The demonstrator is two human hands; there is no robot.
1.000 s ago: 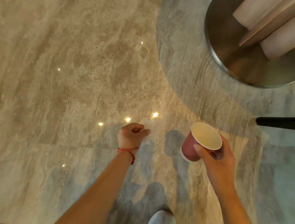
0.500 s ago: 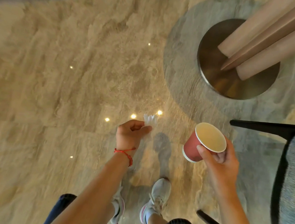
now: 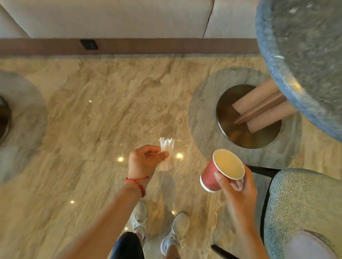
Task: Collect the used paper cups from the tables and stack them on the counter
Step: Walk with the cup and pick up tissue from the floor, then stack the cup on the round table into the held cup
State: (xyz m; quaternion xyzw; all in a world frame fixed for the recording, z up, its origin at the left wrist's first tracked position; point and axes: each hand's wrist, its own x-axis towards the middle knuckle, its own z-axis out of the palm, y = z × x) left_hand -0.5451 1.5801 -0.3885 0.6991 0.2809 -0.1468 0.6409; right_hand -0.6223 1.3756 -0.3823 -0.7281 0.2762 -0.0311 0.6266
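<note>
Marble floor (image 3: 94,120) open ahead; right hand (image 3: 237,192) grips red cup (image 3: 214,174), left hand (image 3: 144,162) pinches napkin (image 3: 166,148).

Looking down over a polished stone floor (image 3: 94,120). Right hand (image 3: 237,192) gripping a red paper cup (image 3: 217,174), tilted, cream inside showing. Left hand (image 3: 144,161) pinching a crumpled white tissue (image 3: 166,148) between thumb and fingers; red string bracelet (image 3: 137,182) circling that wrist. Round grey bench (image 3: 322,61) standing at upper right on a metal disc base (image 3: 235,134). Teal upholstered chair (image 3: 306,208) sitting just beside the right forearm. Beige sofa (image 3: 105,4) running along the top. White sneakers (image 3: 178,228) showing below.
</note>
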